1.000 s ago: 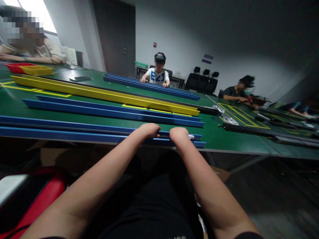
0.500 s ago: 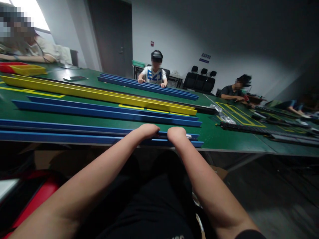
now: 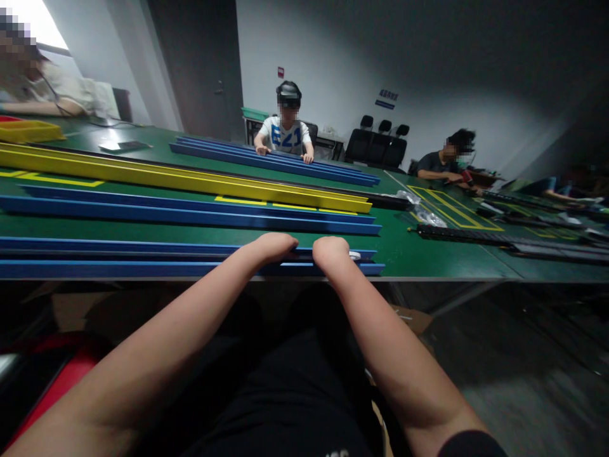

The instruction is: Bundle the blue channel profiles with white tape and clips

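Observation:
Along the near table edge lies a pair of long blue rails (image 3: 118,268), side by side with a dark gap between them. Both my hands are over their right part. My left hand (image 3: 281,243) bends down at the wrist onto the rails, its fingers hidden behind the back of the hand. Close to its right, my right hand (image 3: 330,249) is bent down in the same way, and its fingers do not show either. A small white round-edged thing (image 3: 354,256) sticks out beside my right hand; whether that hand holds it is hidden.
Beyond lie another blue rail pair (image 3: 190,214) and a long yellow rail (image 3: 190,179). Across the green table (image 3: 404,257), a person (image 3: 285,130) touches more blue rails (image 3: 257,158). Clear plastic wrap (image 3: 428,216) and black rails (image 3: 466,235) lie to the right. Other people sit left and right.
The whole scene has shifted a little left and up in the view. My hands stay close together over the near blue rails, with hardly any movement along them.

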Demonstrator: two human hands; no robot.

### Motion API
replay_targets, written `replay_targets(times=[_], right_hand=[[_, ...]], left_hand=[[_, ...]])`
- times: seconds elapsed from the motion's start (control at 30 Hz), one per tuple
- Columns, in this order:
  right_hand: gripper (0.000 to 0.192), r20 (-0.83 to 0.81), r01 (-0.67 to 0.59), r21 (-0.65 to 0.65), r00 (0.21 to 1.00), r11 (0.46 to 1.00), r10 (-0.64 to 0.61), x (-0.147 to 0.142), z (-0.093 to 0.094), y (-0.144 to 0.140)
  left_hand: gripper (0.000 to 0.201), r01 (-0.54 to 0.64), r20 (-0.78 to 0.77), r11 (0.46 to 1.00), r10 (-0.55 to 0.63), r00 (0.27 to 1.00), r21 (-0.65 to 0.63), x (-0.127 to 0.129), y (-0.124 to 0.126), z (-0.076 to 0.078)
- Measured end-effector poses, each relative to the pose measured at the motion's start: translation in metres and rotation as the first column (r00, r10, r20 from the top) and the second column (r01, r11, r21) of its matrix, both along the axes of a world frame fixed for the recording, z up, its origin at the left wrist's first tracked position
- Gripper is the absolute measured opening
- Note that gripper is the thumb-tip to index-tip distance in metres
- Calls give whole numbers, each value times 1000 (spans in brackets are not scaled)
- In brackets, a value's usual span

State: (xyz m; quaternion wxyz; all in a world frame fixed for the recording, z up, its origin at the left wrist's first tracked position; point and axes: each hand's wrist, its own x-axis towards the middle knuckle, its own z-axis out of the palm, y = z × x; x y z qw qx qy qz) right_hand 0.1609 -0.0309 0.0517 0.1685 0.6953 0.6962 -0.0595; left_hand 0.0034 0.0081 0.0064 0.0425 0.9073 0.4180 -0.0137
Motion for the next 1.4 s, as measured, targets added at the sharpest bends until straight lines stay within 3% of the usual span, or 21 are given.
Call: replay_targets(times=[0.3,0.63,0.9,1.1,1.27,1.4], right_hand=[[34,16,7,13,1000,1000,-7,0,-3,1],[36,18,-3,24,1000,1000,3,0,-2,0],[35,34,-4,49,999,999,2,0,-2,-1],[34,-14,-86,93,996,992,87,-28,-2,-1],[35,-37,-129,61,991,990,132,-63,-1,2],[34,-84,-132,40,987,990,135,-75,-1,6]], left_hand=[[34,52,-3,998,-52,999,31,0,3,-3],[34,5,-13,1000,-5,1000,0,1,0,0],[36,37,-18,999,-37,999,23,1,3,-2],[36,-4,-38,1000,4,999,6,-33,5,1],[32,-59,-24,998,59,998,-15,-72,5,1],[26,-53,-13,999,53,999,-5,-89,4,-1]])
